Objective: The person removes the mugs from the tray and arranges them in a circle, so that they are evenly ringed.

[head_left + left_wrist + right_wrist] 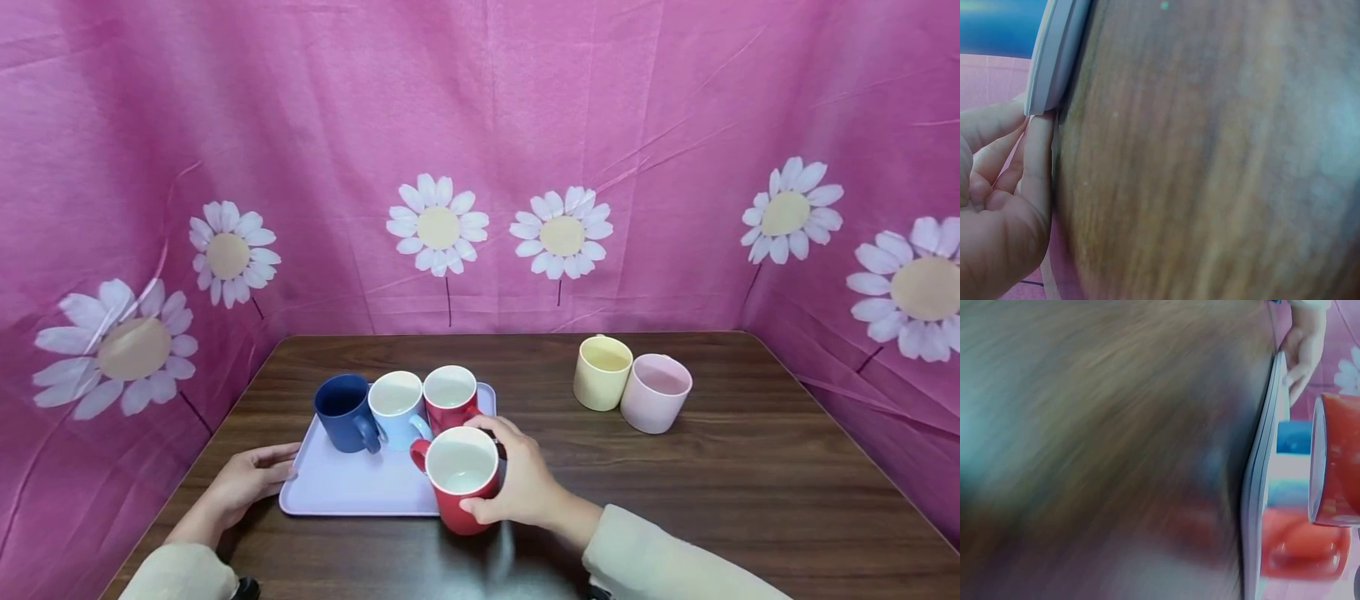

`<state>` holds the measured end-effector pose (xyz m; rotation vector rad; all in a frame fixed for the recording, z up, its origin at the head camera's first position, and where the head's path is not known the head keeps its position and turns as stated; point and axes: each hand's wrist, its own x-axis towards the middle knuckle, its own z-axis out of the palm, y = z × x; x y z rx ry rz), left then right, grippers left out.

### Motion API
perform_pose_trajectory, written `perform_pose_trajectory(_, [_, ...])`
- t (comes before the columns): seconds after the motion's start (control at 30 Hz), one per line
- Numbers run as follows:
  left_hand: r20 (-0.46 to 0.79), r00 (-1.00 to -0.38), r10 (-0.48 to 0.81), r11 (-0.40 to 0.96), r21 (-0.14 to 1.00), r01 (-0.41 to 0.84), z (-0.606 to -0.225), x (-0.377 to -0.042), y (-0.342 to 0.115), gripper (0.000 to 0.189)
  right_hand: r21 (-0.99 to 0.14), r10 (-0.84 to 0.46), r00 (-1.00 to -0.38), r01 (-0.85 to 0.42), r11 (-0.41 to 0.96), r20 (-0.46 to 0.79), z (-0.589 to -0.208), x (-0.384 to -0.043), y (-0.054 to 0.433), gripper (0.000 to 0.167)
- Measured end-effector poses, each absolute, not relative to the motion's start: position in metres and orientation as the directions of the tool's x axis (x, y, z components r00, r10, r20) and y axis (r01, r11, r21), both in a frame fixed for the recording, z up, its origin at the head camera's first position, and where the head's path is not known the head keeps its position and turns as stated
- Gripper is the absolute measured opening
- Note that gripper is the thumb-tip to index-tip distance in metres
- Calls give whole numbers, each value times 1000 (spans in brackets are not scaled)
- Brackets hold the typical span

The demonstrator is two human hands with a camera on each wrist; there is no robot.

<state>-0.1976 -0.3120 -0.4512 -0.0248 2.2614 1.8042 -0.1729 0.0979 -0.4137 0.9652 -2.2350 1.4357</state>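
One red mug [456,497] is gripped by my right hand [525,485] at lower centre, raised near the lavender tray [360,487]'s lower-right corner; my left hand [249,485] pinches the tray's edge at lower left.

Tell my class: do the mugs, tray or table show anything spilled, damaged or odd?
Nothing stands out. On the tray, the navy mug, light blue mug and one red mug stand upright, as do the yellow mug and pink mug on the table. No spill or breakage shows; the right hand holds the other red mug.
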Motion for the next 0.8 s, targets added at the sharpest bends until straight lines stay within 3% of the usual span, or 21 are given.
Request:
perform_pose_trajectory(0.4, [-217, -970, 107, 263, 947, -183, -450, -197, -312, 56, -658, -391, -723, -686, 309, 570, -409, -175, 155, 77])
perform_pose_trajectory(0.8, [-206, -969, 134, 240, 956, -170, -450, -198, -311, 57, -660, -204, -829, -542, 521, 520, -418, -183, 185, 77])
